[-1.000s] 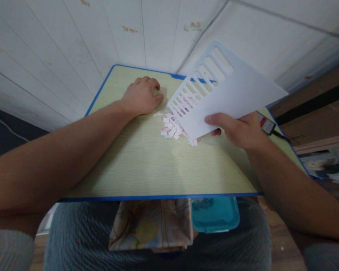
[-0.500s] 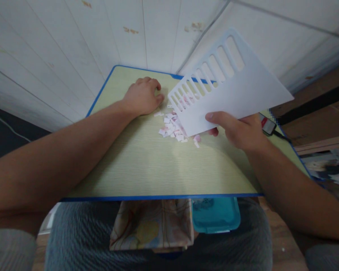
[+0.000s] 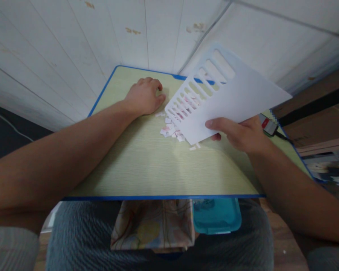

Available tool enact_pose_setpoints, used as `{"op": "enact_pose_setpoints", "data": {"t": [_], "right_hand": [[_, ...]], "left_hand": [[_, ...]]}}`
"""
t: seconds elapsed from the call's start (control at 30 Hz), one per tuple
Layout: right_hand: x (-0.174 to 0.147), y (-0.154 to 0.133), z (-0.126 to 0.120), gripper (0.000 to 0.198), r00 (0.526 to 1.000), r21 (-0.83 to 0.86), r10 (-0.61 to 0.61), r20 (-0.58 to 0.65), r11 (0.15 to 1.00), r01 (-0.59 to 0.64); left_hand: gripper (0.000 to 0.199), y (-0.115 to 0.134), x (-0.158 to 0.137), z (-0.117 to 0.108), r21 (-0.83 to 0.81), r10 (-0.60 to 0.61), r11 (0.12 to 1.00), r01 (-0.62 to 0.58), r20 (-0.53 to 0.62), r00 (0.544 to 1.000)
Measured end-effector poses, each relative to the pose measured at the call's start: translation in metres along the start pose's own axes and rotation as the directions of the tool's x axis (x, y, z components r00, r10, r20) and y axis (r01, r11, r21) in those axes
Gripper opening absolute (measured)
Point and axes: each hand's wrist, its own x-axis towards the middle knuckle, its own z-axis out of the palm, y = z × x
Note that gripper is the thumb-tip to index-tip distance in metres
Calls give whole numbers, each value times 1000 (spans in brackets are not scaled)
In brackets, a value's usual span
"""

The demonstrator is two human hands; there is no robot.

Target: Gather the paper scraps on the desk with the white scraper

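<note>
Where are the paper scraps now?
In the head view, the paper scraps lie on the tabletop, right of the left hand, partly hidden by the slotted white sheet.

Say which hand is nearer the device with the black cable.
Right. The right hand, holding the white slotted sheet, is just left of the device; the left hand rests farther left on the table, past the paper scraps.

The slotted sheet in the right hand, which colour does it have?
The sheet is white; it shows best in the head view, the only one.
</note>
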Motion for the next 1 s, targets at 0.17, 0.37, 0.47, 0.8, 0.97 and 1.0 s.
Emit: {"op": "enact_pose_setpoints", "data": {"t": [0.17,0.37,0.47,0.8,0.97,1.0], "right_hand": [[3,6,5,33,998,-48,-50,24,998,51],[3,10,5,33,997,-52,-64,42,996,66],[2,9,5,32,997,-49,-53,54,997,56],[0,5,2,31,994,-31,-32,107,999,36],[1,3,1,33,998,-11,-26,65,1000,27],[1,4,2,33,998,-9,-24,53,1000,24]], "left_hand": [[51,-5,3,3,42,9,999,-10,19,1000],[52,-14,7,9,23,43,999,-43,-2,999],[50,-15,6,8,32,56,998,-56,-9,998],[48,-12,6,3,22,53,998,-54,22,998],[49,-10,5,5,23,34,999,-34,12,999],[49,-9,5,5,25,29,999,-30,11,1000]]}}
